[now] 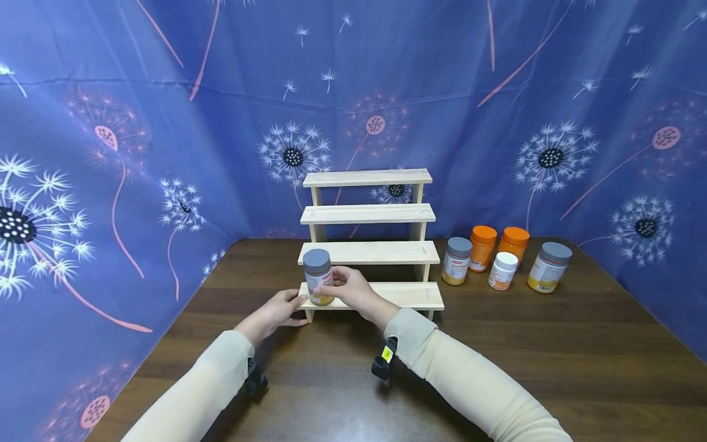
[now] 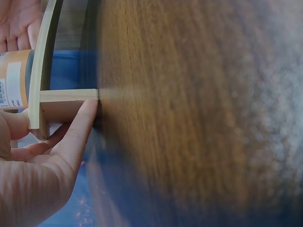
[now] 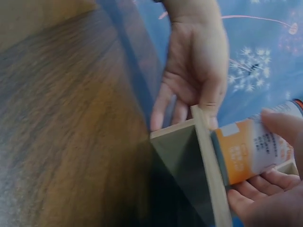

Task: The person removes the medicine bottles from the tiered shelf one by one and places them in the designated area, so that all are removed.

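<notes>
A four-tier wooden shelf (image 1: 394, 296) stands on the table. At the left end of its lowest step is an upright grey-lidded pill bottle (image 1: 318, 277) with a yellow and white label. My right hand (image 1: 358, 293) holds this bottle, thumb across its front and fingers behind it. In the right wrist view the bottle (image 3: 253, 146) has its base right at the board. My left hand (image 1: 276, 314) grips the left end of the lowest step. In the left wrist view one fingertip presses the shelf's leg (image 2: 68, 97) and the thumb is by the board.
Right of the shelf stand two orange bottles (image 1: 483, 247) (image 1: 513, 244), a small white-capped bottle (image 1: 502, 271) and two more grey-lidded bottles (image 1: 456, 261) (image 1: 549, 267). A blue dandelion-print cloth (image 1: 458, 135) hangs behind the brown table (image 1: 552, 362).
</notes>
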### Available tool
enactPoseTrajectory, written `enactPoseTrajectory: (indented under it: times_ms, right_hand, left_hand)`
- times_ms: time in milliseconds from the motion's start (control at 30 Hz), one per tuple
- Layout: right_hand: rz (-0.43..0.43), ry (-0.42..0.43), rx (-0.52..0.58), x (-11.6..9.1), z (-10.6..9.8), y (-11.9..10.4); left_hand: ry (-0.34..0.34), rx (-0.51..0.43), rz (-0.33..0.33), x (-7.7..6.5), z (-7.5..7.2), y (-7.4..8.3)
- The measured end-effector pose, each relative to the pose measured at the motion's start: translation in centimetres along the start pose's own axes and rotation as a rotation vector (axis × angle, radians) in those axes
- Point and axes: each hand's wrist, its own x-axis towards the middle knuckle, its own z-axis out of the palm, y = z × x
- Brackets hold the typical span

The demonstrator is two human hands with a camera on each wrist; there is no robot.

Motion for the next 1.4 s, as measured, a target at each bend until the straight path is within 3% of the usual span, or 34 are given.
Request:
enactPoseTrajectory:
  times_ms: [200, 667, 1133, 1400]
  right_hand:
    - [0.035, -0.047, 0.009, -0.5, -0.2, -0.4]
    - [0.002, -0.093, 0.066, -2.4, -1.4, -0.2]
    - [-0.005, -0.054, 0.087, -5.4, -6.1, -1.2]
    - [0.007, 0.001, 0.076, -5.9, -9.1, -2.0]
  left_hand:
    - [-0.006, 0.006, 0.007, -0.2, -0.1, -0.1]
    - [-0.011, 0.002, 0.018, 0.1, -0.1, -0.7]
    - [0.02, -0.002, 0.007, 0.4, 0.2, -0.7]
    - [0.014, 0.001, 0.02, 0.2, 0.1, -0.3]
